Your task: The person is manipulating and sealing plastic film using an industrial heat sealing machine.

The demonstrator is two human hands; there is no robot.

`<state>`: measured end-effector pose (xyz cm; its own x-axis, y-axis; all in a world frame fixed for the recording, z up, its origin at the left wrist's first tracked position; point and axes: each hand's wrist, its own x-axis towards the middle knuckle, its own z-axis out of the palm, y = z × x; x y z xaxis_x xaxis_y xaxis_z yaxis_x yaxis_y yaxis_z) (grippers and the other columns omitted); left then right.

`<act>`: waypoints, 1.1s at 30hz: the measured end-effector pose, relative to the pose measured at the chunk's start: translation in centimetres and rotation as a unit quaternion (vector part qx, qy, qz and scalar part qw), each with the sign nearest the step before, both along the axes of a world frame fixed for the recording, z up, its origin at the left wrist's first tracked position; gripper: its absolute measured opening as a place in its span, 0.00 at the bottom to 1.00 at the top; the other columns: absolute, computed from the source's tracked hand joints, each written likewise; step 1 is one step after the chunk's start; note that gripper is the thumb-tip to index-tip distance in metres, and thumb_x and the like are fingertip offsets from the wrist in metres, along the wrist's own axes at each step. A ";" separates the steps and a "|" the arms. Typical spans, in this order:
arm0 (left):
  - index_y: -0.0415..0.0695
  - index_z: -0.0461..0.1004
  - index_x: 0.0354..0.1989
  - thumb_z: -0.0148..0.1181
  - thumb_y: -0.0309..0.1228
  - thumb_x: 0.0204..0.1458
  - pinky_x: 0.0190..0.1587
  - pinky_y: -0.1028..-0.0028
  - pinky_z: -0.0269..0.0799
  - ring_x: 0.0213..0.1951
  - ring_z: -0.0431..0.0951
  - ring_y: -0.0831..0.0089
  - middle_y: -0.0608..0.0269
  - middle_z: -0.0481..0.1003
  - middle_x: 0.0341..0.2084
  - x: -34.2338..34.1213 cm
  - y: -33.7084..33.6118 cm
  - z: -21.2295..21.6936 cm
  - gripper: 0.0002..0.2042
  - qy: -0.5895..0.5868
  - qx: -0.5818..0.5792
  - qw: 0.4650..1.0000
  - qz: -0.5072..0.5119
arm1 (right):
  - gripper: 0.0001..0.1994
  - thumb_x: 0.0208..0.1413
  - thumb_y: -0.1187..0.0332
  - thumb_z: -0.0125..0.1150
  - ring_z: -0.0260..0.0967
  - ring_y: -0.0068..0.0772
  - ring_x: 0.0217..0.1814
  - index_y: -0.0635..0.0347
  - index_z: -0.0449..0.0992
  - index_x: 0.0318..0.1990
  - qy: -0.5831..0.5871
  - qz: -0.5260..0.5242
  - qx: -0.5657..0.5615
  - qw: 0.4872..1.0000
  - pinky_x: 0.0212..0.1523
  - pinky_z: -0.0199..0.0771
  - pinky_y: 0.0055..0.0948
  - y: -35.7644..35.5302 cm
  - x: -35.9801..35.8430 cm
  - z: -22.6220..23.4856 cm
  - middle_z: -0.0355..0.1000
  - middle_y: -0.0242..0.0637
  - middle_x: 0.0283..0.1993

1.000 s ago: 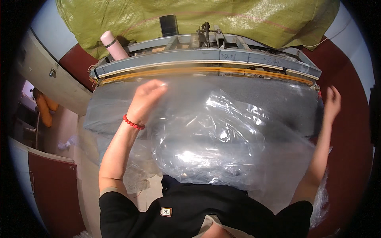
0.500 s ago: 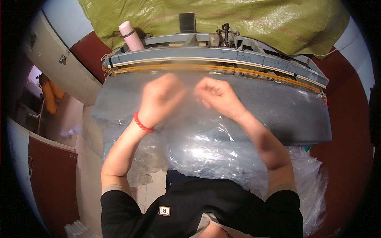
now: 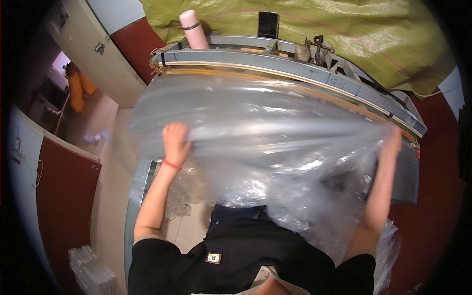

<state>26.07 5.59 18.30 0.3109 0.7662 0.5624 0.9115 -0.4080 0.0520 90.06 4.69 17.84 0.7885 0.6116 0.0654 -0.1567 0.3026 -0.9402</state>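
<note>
A large sheet of clear plastic film [image 3: 260, 142] is stretched between my two hands over a grey-topped table [image 3: 407, 172]. My left hand [image 3: 176, 139], above a red bracelet [image 3: 171, 163], is closed on the film's left side. At the right, my right hand [image 3: 392, 140] pinches the film, and taut folds run from it toward the left. Motion smears its fingers somewhat. The film's near part hangs crumpled in front of my body and over the table's near edge.
A long metal sealing frame [image 3: 295, 73] with orange strips crosses the table's far side. A pink bottle [image 3: 194, 32] and a black phone [image 3: 268, 24] are behind it, near a yellow-green woven sheet [image 3: 344, 29]. Stacked clear plastic [image 3: 91, 268] lies at lower left; a door [image 3: 93, 54] stands left.
My hands have moved from close together to wide apart, the right going far right and nearer. The film is now spread and taut between them. The view has shifted slightly.
</note>
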 end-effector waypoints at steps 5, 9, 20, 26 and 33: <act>0.42 0.70 0.29 0.58 0.22 0.27 0.41 0.65 0.62 0.34 0.69 0.61 0.59 0.70 0.26 -0.6 -5.5 0.7 0.14 0.011 -0.111 0.987 -0.111 | 0.15 0.49 0.60 0.53 0.65 0.24 0.34 0.65 0.73 0.36 -0.333 -0.247 -0.230 0.880 0.36 0.64 0.24 -14.7 24.5 -6.4 0.71 0.35 0.33; 0.40 0.71 0.31 0.58 0.29 0.39 0.34 0.68 0.67 0.29 0.71 0.62 0.57 0.72 0.25 0.9 -5.0 2.5 0.10 -0.152 -0.509 0.815 -0.232 | 0.21 0.52 0.52 0.40 0.64 0.49 0.44 0.60 0.70 0.41 -0.385 -0.277 -0.512 0.717 0.41 0.61 0.39 -17.0 15.9 -0.8 0.68 0.47 0.42; 0.47 0.61 0.52 0.51 0.52 0.44 0.58 0.64 0.44 0.58 0.53 0.60 0.51 0.56 0.54 -7.3 16.4 -1.7 0.30 -0.095 -0.231 0.959 0.133 | 0.17 0.50 0.56 0.41 0.66 0.43 0.45 0.48 0.69 0.44 -0.349 -0.281 -0.659 0.604 0.42 0.65 0.41 -18.8 17.2 -0.2 0.68 0.41 0.44; 0.38 0.66 0.46 0.55 0.40 0.46 0.47 0.74 0.63 0.42 0.71 0.67 0.56 0.70 0.42 -1.5 17.7 0.6 0.22 -0.226 -0.195 0.954 -0.008 | 0.14 0.50 0.63 0.42 0.67 0.44 0.44 0.51 0.70 0.42 -0.425 -0.310 -0.605 0.598 0.42 0.66 0.41 -15.6 15.3 0.7 0.69 0.42 0.41; 0.40 0.65 0.47 0.51 0.30 0.48 0.50 0.73 0.60 0.49 0.65 0.71 0.60 0.67 0.45 35.2 -2.9 8.3 0.17 -0.208 -0.615 0.577 -0.495 | 0.17 0.53 0.56 0.41 0.67 0.52 0.37 0.61 0.70 0.33 -0.422 -0.338 -0.557 0.631 0.35 0.65 0.46 -18.6 18.7 -0.2 0.70 0.51 0.32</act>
